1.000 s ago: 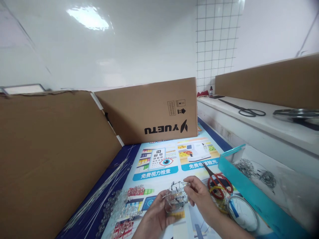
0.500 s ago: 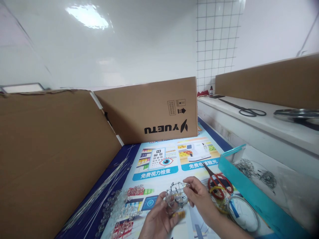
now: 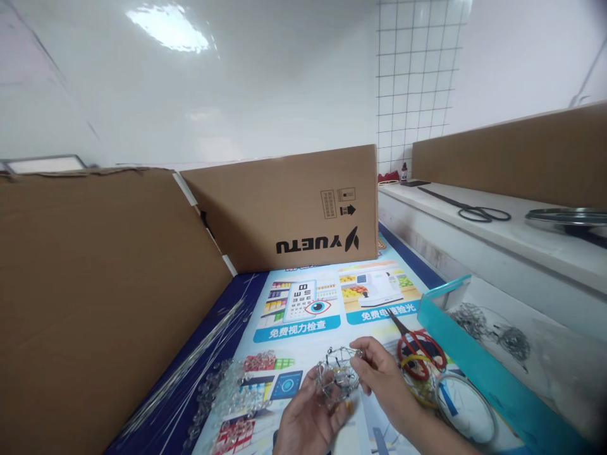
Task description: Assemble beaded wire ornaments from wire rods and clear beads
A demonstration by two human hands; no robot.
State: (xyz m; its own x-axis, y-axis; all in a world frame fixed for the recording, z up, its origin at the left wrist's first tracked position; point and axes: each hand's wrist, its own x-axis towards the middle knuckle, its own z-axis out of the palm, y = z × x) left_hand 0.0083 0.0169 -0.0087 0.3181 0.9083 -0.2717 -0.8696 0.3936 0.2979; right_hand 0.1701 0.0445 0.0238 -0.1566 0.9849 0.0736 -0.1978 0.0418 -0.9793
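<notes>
The right hand (image 3: pixel 379 373) pinched the right edge of a wire cage (image 3: pixel 337 377) between thumb and fingers; the left hand (image 3: pixel 307 417) cradled it from below, above a printed sheet (image 3: pixel 298 351). Clear beads (image 3: pixel 237 395) lay left, red-handled scissors (image 3: pixel 420 354) right, beside a teal box (image 3: pixel 493 379).

Cardboard panel (image 3: pixel 284 208) stands at the far end of the printed sheet (image 3: pixel 303 347), bearing inverted "YUETU" lettering and an arrow; a second panel (image 3: pixel 95 284) adjoins it at left. Dark wire grid (image 3: pixel 410 80) rises beyond. At right, the raised white surface (image 3: pixel 526 237) carries long dark scissors (image 3: pixel 462 205), a round metallic object (image 3: pixel 569 216), a small bottle (image 3: pixel 404 173) and, beside it, a red item (image 3: pixel 389 177); a third panel (image 3: pixel 512 155) stands behind.
</notes>
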